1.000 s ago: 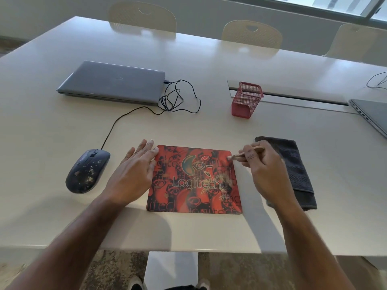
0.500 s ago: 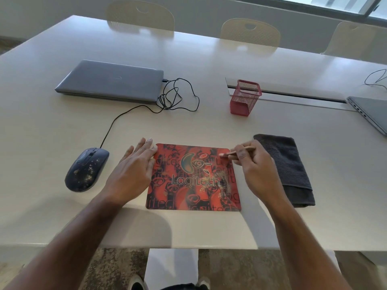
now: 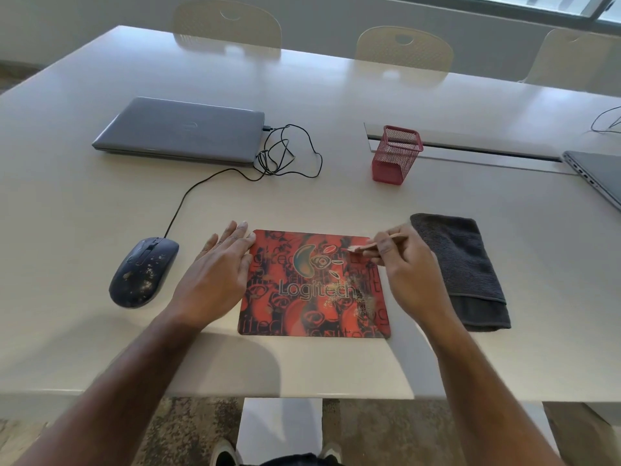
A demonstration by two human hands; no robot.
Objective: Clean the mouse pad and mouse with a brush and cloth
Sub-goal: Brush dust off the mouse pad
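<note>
Now the left hand [image 3: 218, 274] lies flat with the palm down and the fingers straight and close together; its fingertips rest on the left edge of the mouse pad [image 3: 312, 297], and the forearm comes up from the lower left corner. The right hand [image 3: 408, 267] has the fingers curled and pinches a thin brush [image 3: 366, 246] with a light wooden handle, a little like holding a pen; the pale bristle end points to the left over the upper right part of the pad, but I cannot tell if the bristles touch it. The pad is a thin rectangle with rounded corners, printed in red and dark colours with the word Logitech, and it lies flat near the front edge of the table [image 3: 100, 213]; pale crumbs or dust are on its right half. The mouse [image 3: 142, 272] is dark, rounded and smooth, with light specks of dirt on its back, and it sits just left of the left hand, its black cable [image 3: 289, 153] going to a closed grey laptop [image 3: 178, 129]. The cloth [image 3: 460, 267] is dark grey, folded, with a towel-like texture, just right of the right hand. A red wire-mesh pen holder [image 3: 396, 154] stands farther back on the smooth, pale table.
</note>
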